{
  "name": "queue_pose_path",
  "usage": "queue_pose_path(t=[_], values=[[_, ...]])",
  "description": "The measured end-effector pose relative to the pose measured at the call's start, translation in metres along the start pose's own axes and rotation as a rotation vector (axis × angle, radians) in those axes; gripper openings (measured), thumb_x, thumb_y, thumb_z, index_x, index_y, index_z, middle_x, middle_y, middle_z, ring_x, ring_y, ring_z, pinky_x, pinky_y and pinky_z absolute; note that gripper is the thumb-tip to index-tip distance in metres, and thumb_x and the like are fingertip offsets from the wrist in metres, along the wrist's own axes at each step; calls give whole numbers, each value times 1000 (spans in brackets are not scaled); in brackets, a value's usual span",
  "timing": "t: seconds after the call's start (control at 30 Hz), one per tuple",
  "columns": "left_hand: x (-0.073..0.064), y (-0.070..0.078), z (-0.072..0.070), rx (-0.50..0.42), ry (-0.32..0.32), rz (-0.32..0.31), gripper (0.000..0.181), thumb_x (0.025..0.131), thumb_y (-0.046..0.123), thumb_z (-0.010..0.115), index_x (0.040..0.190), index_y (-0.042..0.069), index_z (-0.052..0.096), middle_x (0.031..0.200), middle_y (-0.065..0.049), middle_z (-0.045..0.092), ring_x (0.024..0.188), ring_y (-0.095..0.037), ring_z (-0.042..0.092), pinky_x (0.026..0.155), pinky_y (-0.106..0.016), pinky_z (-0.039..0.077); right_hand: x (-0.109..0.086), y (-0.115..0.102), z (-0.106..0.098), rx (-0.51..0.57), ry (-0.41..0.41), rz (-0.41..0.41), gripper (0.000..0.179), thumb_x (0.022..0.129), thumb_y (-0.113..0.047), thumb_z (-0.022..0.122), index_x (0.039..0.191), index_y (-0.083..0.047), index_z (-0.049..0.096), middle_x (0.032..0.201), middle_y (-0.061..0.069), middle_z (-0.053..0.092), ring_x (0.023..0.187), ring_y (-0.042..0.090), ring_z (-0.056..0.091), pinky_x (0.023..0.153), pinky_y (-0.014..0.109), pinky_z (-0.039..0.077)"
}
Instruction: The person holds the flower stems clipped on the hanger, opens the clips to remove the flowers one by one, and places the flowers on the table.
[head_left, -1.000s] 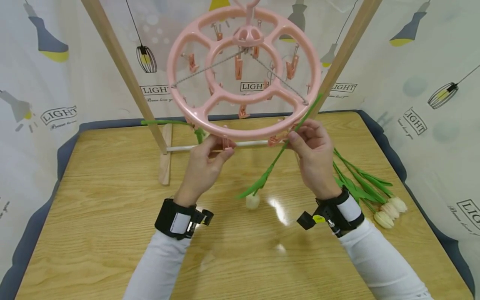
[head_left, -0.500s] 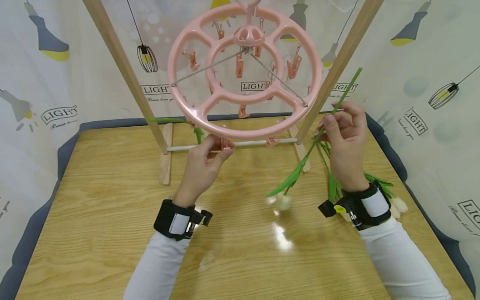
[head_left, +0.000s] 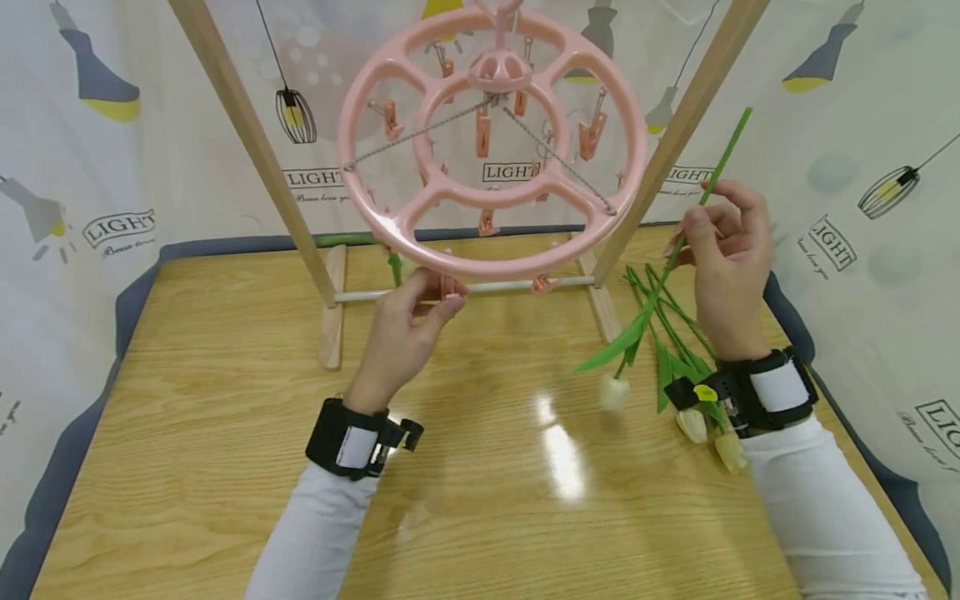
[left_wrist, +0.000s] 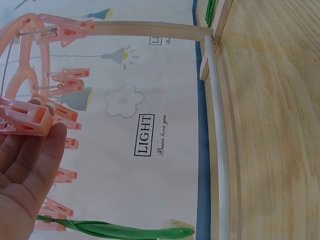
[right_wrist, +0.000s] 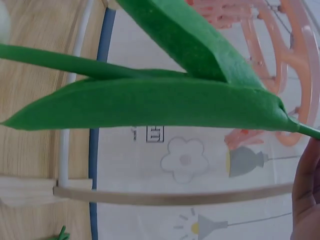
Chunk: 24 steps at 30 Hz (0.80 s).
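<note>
My left hand (head_left: 405, 325) pinches a pink clothespin (head_left: 448, 287) at the front edge of the round pink hanger (head_left: 472, 268). In the left wrist view that clothespin (left_wrist: 32, 117) lies against the fingers. Off to the right of the hanger, my right hand (head_left: 731, 271) holds a white tulip by its green stem (head_left: 723, 158), blossom (head_left: 615, 392) pointing down. Its broad leaves (right_wrist: 150, 102) fill much of the right wrist view. Another tulip (left_wrist: 125, 231) hangs from a clothespin at the hanger's left side, blossom downward.
Several white tulips (head_left: 678, 342) lie on the wooden table (head_left: 480, 500) at the right, partly under the right forearm. Wooden posts (head_left: 251, 158) flank the hanger, joined low down by a white rod (head_left: 510, 286). More clothespins (head_left: 482, 136) dangle from the hanger.
My right hand has moved right, away from the hanger, carrying the tulip above the flowers on the table. My left hand stays at the clothespin.
</note>
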<state>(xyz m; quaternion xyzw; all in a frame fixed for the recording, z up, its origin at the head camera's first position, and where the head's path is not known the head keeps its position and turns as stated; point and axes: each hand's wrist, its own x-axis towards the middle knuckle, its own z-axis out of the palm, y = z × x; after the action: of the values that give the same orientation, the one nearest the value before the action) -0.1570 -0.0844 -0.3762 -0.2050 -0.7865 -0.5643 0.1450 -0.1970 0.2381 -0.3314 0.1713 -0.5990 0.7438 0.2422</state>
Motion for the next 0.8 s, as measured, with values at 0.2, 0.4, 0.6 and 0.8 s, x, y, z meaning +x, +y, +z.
queue_pose_path(t=[0.2,0.4,0.6,0.8], values=[[-1,0,0,15,-8,-9,16,96,10,64,108,0,62,101,-14,69,94,-25,70,83,-36,60,11,6,-18,-34,42,41,29,96,-2,59,125,-4,55,81,7,60,62,15,60,50,20,49],[-1,0,0,16,-7,-7,14,96,9,64,107,0,62,102,-15,69,95,-26,70,82,-35,60,23,8,-38,-64,101,96,31,95,-7,63,125,-4,56,79,7,59,60,15,58,49,19,49],[1,1,-2,23,22,15,10,94,8,65,100,0,60,101,-14,70,93,-24,71,80,-30,60,35,9,-57,-130,181,125,33,93,-14,67,124,-7,59,78,7,57,56,14,55,49,19,46],[1,2,-3,31,17,-3,13,94,10,65,101,1,61,102,-14,70,94,-24,70,79,-31,59,42,14,-79,-198,244,130,35,92,-17,68,125,-8,60,77,6,57,53,13,54,49,18,45]])
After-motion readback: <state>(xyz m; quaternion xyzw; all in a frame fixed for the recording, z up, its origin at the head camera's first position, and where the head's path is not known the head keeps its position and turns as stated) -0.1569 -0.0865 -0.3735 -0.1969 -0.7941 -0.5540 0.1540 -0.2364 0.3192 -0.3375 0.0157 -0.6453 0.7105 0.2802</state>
